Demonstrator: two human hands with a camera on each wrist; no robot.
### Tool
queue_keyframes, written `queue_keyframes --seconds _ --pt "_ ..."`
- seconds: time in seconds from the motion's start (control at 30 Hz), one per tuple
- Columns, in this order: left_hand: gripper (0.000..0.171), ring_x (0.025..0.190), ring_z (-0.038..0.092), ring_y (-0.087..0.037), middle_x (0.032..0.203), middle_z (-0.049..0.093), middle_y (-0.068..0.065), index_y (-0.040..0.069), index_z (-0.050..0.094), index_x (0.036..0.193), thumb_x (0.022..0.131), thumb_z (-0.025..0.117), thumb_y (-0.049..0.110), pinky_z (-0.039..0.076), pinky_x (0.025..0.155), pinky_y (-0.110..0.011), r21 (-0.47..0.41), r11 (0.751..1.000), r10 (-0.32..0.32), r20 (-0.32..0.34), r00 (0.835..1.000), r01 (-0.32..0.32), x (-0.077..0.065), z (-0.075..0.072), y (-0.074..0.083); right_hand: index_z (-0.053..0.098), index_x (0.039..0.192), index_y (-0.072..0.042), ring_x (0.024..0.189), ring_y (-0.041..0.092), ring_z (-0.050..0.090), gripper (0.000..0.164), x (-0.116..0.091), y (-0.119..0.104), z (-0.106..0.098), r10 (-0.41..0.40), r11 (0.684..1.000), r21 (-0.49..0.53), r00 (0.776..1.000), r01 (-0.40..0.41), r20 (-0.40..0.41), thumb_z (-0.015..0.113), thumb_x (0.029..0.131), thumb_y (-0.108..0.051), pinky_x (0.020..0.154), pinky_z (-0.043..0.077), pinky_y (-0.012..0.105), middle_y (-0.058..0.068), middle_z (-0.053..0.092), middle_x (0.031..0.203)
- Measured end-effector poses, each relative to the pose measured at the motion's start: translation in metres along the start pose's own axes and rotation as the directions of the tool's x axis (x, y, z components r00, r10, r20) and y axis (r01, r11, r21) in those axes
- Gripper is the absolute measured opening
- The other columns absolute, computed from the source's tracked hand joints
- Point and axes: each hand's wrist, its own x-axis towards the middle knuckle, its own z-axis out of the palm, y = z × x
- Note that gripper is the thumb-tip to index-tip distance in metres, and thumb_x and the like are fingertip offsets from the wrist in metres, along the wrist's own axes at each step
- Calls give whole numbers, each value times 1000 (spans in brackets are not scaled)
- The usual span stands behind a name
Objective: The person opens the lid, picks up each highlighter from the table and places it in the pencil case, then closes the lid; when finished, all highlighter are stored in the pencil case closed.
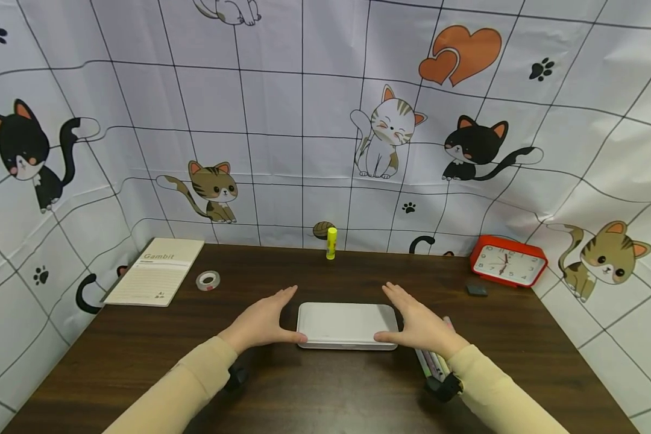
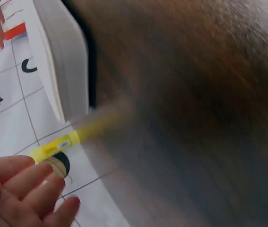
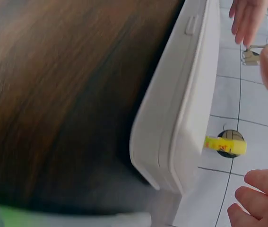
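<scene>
well, in the head view the white hard case [image 1: 348, 322] lies on the dark table [image 1: 314, 401] between the left hand [image 1: 268, 319] and right hand [image 1: 420, 322], fingers extended, gripping nothing; whether the thumbs touch it, i cannot tell. lifting unevenly might tip it, and a low right forearm could scatter the marker pens [image 1: 433, 363].

the left wrist view shows the fingers [image 2: 30, 179] seemingly beside the yellow glue stick [image 1: 331, 243], which the head view places well beyond.

the right wrist view shows plainly a latch [image 3: 192, 25] and lid seam; pressing there might spring the lid.
</scene>
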Motion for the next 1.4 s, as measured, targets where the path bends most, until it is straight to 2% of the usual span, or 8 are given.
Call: queue_keyframes --seconds 0.2,0.47,0.73,0.97,1.17,1.4 --pt "111 132 43 -32 149 36 -16 2 30 148 66 78 58 37 106 -45 -68 998 17 21 1000 -15 7 11 1 31 148 -5 139 31 31 103 6 -6 9 -14 1000 -1 1000 14 1 69 73 -65 106 34 50 12 26 155" --pt "112 134 40 -33 149 35 -18 -2 31 146 65 81 55 35 107 -46 -91 995 44 69 997 -37 13 18 4 38 144 -1 139 33 31 97 12 -14 18 -65 998 -7 998 65 13 73 74 -58 107 34 50 17 33 151" --pt "108 133 41 -32 148 36 -20 -6 30 145 67 83 46 36 107 -45 -107 991 93 106 990 -81 18 25 0 44 140 1 135 36 37 87 20 -19 24 -126 992 -10 992 126 30 76 75 -48 106 36 49 20 40 146" --pt "110 131 43 -34 144 40 -24 -7 27 146 66 86 41 38 105 -46 -117 992 65 107 992 -52 18 30 0 47 138 1 133 34 42 85 25 -22 32 -98 995 -19 993 99 59 78 74 -45 105 37 48 19 44 143" --pt "115 125 50 -33 139 46 -26 -7 22 147 64 87 40 41 102 -44 -103 995 26 111 994 -14 19 29 1 48 137 0 134 32 40 83 28 -26 38 -107 993 -33 992 110 74 78 75 -46 105 37 45 17 44 144" --pt "118 124 51 -34 138 47 -27 -7 20 148 63 88 40 42 101 -45 -94 995 30 114 993 -19 19 29 1 51 135 1 132 35 42 79 29 -33 39 -114 993 -26 992 116 62 78 75 -43 103 40 47 21 45 142"
